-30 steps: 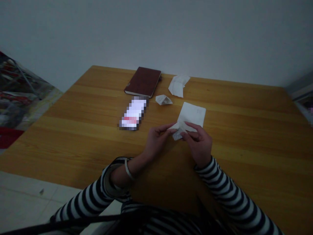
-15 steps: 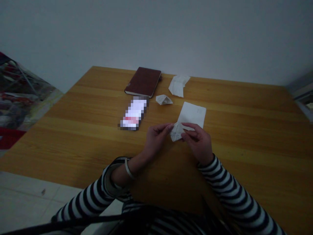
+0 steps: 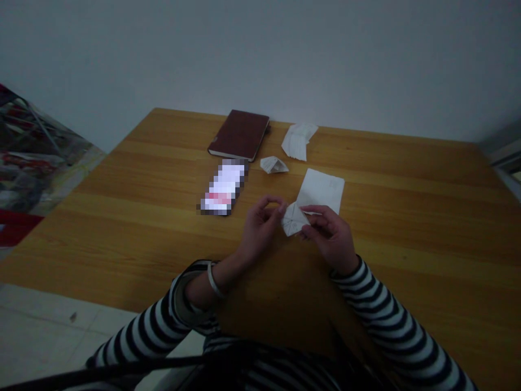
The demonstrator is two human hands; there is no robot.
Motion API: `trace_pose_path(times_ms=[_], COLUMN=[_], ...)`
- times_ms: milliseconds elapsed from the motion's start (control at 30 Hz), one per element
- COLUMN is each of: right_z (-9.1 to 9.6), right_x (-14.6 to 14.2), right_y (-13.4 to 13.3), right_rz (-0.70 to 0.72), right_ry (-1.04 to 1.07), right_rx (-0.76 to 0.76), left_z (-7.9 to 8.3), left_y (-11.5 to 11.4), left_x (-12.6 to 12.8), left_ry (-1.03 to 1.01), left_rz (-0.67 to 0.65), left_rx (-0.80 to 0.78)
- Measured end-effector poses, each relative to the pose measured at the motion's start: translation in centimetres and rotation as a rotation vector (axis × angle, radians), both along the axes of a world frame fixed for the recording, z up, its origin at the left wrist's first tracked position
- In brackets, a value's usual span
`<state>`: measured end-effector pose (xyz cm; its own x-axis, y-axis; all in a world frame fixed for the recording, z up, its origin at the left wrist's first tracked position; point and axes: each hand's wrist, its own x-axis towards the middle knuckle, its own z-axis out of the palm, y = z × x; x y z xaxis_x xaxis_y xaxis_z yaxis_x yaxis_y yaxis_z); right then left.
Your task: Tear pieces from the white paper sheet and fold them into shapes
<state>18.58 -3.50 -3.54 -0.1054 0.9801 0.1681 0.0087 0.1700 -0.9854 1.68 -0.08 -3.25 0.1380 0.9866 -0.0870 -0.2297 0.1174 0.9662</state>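
Between my hands is a small folded piece of white paper (image 3: 294, 219) with crease lines across it. My right hand (image 3: 330, 236) grips its right edge between thumb and fingers. At its left corner, my left hand (image 3: 262, 225) pinches with thumb and forefinger. Just behind, a white paper sheet (image 3: 321, 190) lies flat on the table, its near edge partly hidden by my right hand. Farther back sits another folded paper piece (image 3: 273, 165), and beyond it a fanned stack of paper strips or folded pieces (image 3: 299, 141).
A brown notebook (image 3: 240, 134) lies at the back of the wooden table (image 3: 122, 217). In front of it is a phone (image 3: 223, 187) with its lit screen blurred out. A pale wall rises behind the table. Bagged items (image 3: 24, 157) stand off the left side.
My left fingers have lifted and drawn back slightly to the left on the folded paper, leaving more of its creased face showing. The right hand keeps its grip.
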Motion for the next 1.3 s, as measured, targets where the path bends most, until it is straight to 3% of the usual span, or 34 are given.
trace_pose_path(times_ms=[267, 500, 800, 1133, 1300], right_z=[-0.3, -0.4, 0.0, 0.0, 0.2], right_x=[0.2, 0.4, 0.3, -0.5, -0.7], right_y=[0.0, -0.1, -0.2, -0.5, -0.2], right_rz=[0.001, -0.007, -0.03, -0.08, -0.039], right_ry=[-0.026, -0.133, -0.26, 0.041, 0.111], right_rx=[0.006, 0.043, 0.136, -0.048, -0.109], left_z=[0.4, 0.0, 0.3, -0.2, -0.1], left_y=[-0.2, -0.7, -1.2, -1.2, -1.2], left_x=[0.1, 0.2, 0.1, 0.5, 0.6], left_ry=[0.098, 0.096, 0.19, 0.167, 0.187], left_rz=[-0.038, 0.013, 0.042, 0.064, 0.041], left_rx=[-0.004, 0.01, 0.126, 0.083, 0.145])
